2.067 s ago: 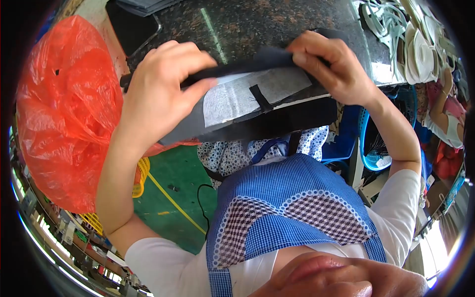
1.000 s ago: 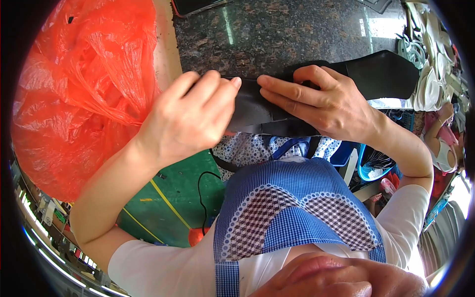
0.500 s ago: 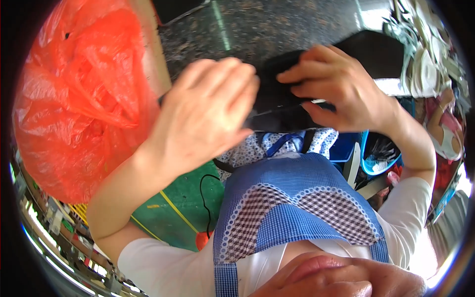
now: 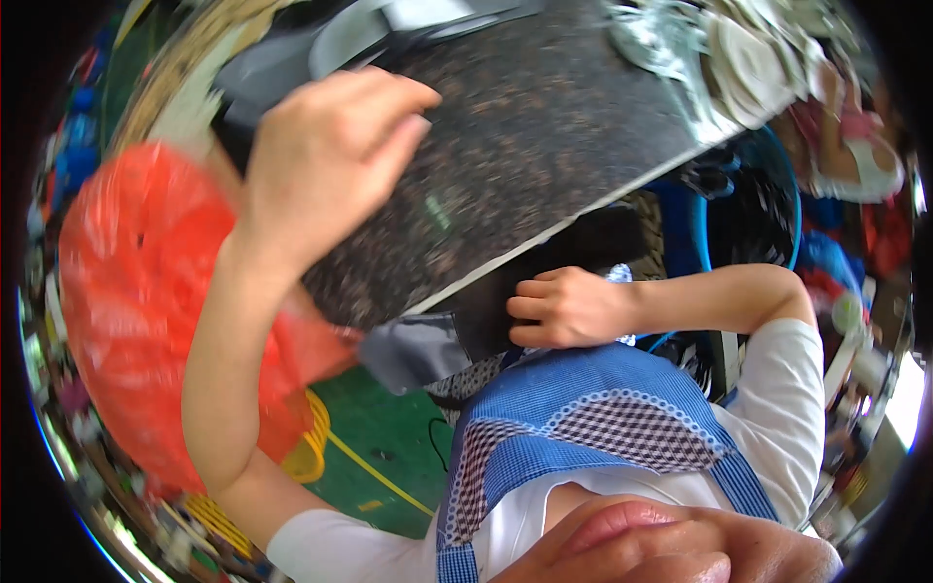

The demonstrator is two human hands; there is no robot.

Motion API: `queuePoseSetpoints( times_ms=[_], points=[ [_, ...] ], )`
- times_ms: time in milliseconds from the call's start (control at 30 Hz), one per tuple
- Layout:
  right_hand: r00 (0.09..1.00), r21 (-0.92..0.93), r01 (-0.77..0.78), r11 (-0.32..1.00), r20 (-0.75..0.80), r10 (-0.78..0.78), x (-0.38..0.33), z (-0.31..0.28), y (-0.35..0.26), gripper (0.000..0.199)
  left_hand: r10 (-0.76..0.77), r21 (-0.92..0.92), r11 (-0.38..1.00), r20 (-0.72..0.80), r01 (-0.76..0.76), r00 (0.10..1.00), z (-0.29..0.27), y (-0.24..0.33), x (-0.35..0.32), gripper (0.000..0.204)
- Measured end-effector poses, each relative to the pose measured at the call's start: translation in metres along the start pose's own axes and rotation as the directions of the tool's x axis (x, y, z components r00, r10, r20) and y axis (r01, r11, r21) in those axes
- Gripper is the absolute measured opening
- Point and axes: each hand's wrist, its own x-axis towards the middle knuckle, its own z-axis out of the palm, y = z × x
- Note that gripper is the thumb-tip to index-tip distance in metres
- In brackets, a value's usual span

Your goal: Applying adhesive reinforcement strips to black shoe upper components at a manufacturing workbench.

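Observation:
My left hand is raised over the left part of the dark speckled tabletop, its fingers bent and the thumb slightly apart, with nothing visible between them. Just beyond it lie dark grey and black sheet pieces, with a white piece among them. At the near table edge my right hand is closed, knuckles up, on a black sheet piece lying over my lap. A shiny grey flap shows at the left end of that black piece.
A large red plastic bag stands left of the table. White straps and pale sole-shaped pieces are piled at the far right corner. A blue-rimmed basket with black plastic sits below it. Another person is at far right.
My hands have moved apart: the left went up and left toward the grey pieces, the right came down to my lap with the black material. The view has turned, showing more tabletop.

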Motion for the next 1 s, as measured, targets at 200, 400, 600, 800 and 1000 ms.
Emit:
queuePoseSetpoints(
  times_ms=[200,400,600,800,1000],
  points=[
    [0.971,0.436,-0.232,0.87,0.055,0.232,-0.016,-0.01,0.013,0.032,-0.004,0.21,0.978,0.03,-0.002,1.0,0.004,-0.082,0.047,0.043],
    [0.638,0.089,-0.662,0.744,-0.455,0.622,-0.079,-0.176,0.131,0.028,-0.052,0.209,0.977,0.037,0.043,0.998,-0.006,-0.071,0.049,0.041],
    [0.538,-0.372,-0.783,0.499,-0.807,0.244,-0.151,-0.239,0.3,0.029,0.039,0.256,0.965,0.065,-0.055,0.997,0.004,-0.076,0.042,0.038],
    [0.094,0.53,-0.401,0.747,-0.787,0.61,-0.121,-0.285,0.282,0.022,0.094,0.308,0.945,0.077,-0.114,0.993,0.002,-0.07,0.05,0.04],
    [0.504,0.881,0.309,0.359,-0.471,0.724,-0.075,-0.232,0.174,0.028,-0.023,0.046,0.999,-0.078,0.026,0.997,-0.005,-0.08,0.041,0.031]
  ],
)
